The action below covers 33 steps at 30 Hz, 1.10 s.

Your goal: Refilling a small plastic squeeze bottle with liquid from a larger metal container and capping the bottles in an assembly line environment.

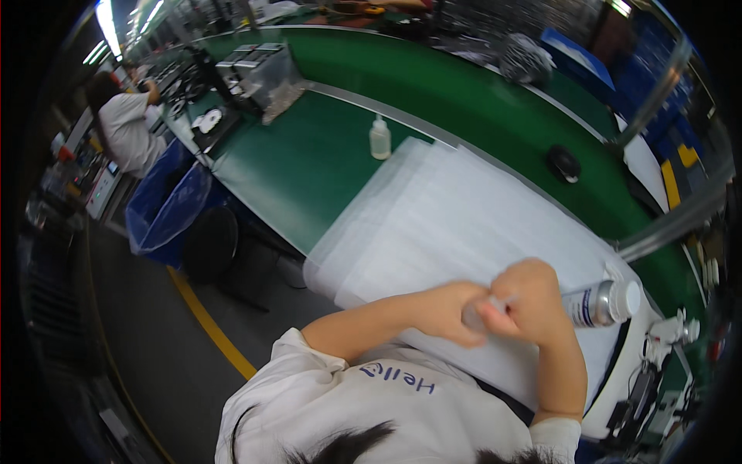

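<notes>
1. One view only, from the head cam: both hands meeting just above the near edge of the white sheet stack (464, 224) on the green desk (309, 162).
2. Left hand (448, 309) and right hand (529, 298) both pinched on a small clear tube-like bit (483, 309); too blurry to name.
3. Looks light, probably slippery; best gripped at the ends.
4. Silver spray can (599, 303) lying just right of the hands, small white bottle (379, 139) standing farther back.
</notes>
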### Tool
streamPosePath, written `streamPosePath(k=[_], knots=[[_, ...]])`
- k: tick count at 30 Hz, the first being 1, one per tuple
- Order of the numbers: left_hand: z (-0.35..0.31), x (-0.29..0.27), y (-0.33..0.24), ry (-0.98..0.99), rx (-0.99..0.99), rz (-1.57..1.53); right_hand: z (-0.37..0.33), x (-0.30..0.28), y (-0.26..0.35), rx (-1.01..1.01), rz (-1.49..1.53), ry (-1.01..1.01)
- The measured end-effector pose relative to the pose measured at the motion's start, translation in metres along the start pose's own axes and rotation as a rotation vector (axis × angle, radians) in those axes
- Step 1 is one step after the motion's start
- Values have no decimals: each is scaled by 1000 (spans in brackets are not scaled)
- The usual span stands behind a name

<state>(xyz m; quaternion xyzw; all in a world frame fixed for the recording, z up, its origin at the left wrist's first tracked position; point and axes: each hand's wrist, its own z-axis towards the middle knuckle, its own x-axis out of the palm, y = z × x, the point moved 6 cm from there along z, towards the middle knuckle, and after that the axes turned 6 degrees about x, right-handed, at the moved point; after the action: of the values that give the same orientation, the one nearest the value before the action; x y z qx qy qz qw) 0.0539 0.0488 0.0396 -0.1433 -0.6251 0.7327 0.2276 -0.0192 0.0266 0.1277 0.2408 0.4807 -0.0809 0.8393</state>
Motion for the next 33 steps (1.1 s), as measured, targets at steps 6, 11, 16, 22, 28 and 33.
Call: streamPosePath(k=[6,11,16,22,28,33], knots=[[-18,47,-4,755,-7,-620,-9,5,27,-195,214,199],[-11,31,-10,806,123,-426,1,-7,14,-144,196,169],[1,-10,-34,201,145,66,11,1,-34,426,600,200],[1,-29,-37,-91,18,19,-10,27,-93,840,338,254],[7,-33,-29,-317,153,193,-44,39,-131,1001,-515,300],[7,-53,-10,-348,158,701,-38,23,-87,878,-631,164]])
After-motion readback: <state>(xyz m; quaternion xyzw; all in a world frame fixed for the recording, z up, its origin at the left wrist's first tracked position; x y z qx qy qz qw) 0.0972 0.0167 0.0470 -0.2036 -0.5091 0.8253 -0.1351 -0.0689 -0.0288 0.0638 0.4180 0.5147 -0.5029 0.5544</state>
